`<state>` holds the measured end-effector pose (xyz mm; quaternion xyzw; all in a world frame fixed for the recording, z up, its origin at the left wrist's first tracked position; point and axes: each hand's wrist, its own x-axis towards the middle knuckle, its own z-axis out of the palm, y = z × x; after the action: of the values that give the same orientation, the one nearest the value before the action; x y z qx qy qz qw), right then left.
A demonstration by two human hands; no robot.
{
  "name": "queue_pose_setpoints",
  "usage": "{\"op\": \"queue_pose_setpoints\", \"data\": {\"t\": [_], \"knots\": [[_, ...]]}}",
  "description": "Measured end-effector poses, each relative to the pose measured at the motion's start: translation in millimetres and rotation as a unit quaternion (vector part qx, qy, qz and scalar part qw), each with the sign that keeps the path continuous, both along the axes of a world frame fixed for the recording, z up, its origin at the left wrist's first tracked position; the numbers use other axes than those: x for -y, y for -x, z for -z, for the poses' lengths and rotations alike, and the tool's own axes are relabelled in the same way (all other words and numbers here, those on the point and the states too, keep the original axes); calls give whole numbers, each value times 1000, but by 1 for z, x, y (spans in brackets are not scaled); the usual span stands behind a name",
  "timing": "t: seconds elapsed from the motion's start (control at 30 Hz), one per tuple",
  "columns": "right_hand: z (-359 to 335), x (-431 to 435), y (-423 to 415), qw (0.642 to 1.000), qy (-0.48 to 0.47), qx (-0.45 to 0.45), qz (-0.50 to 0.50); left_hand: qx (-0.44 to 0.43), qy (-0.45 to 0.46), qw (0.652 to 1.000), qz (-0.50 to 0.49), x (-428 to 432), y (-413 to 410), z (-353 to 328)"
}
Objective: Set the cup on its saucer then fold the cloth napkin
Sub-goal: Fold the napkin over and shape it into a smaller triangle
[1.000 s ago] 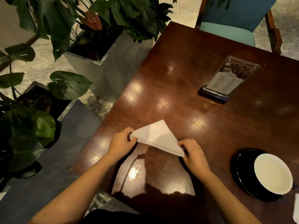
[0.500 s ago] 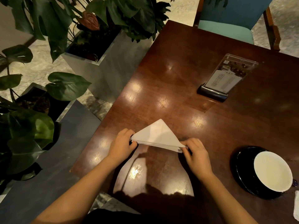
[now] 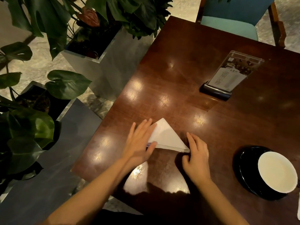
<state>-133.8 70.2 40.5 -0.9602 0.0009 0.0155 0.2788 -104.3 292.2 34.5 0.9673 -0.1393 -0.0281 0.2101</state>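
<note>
The cloth napkin [image 3: 165, 137] is white and folded into a flat triangle, its apex pointing to the far side and its long edge running along the near side, where several layers show as thin stacked lines. It lies on the dark, glossy wooden counter [image 3: 178, 70], near the near-left part of it. The left hand [image 3: 139, 143] lies flat with fingers spread and extended, palm down over the napkin's left side, the thumb across the near-left corner; it presses rather than grips. The right hand [image 3: 197, 158] sits at the napkin's near-right corner with fingers loosely curled; its fingertips touch that corner, but whether they pinch the cloth cannot be told. Well to the right, near the counter's near-right edge, the cup [image 3: 277, 172], white inside, stands on its black saucer [image 3: 241, 168]. On the far right of the counter stands a clear menu holder [image 3: 227, 78] on a dark base. Left of the counter, large-leaved plants [image 3: 65, 18] grow in grey planters [image 3: 103, 62].
</note>
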Motion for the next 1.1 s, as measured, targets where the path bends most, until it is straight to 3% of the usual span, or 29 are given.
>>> {"op": "queue_pose_setpoints", "data": {"t": [0.13, 0.3, 0.5, 0.63, 0.9, 0.97, 1.1], "knots": [[-13, -54, -30, 997, -59, 33, -36, -19, -124, 992, 9, 26, -4, 24], [18, -86, -60, 988, 83, -27, -129, 3, -182, 983, 31, 25, 0, 31], [34, -55, -49, 973, 183, -15, -143, -7, -130, 991, 4, 3, 10, 31], [31, -36, -41, 968, 220, -26, -115, -29, -145, 989, 6, -17, 12, 33], [35, -19, -33, 971, 224, -35, -78, -32, -182, 983, -11, -67, 9, 31], [36, -19, -33, 972, 217, -33, -79, -19, -143, 988, -46, -76, 4, 23], [35, -19, -34, 972, 217, -29, -81, -33, 35, 977, -209, -53, -25, -1]]}}
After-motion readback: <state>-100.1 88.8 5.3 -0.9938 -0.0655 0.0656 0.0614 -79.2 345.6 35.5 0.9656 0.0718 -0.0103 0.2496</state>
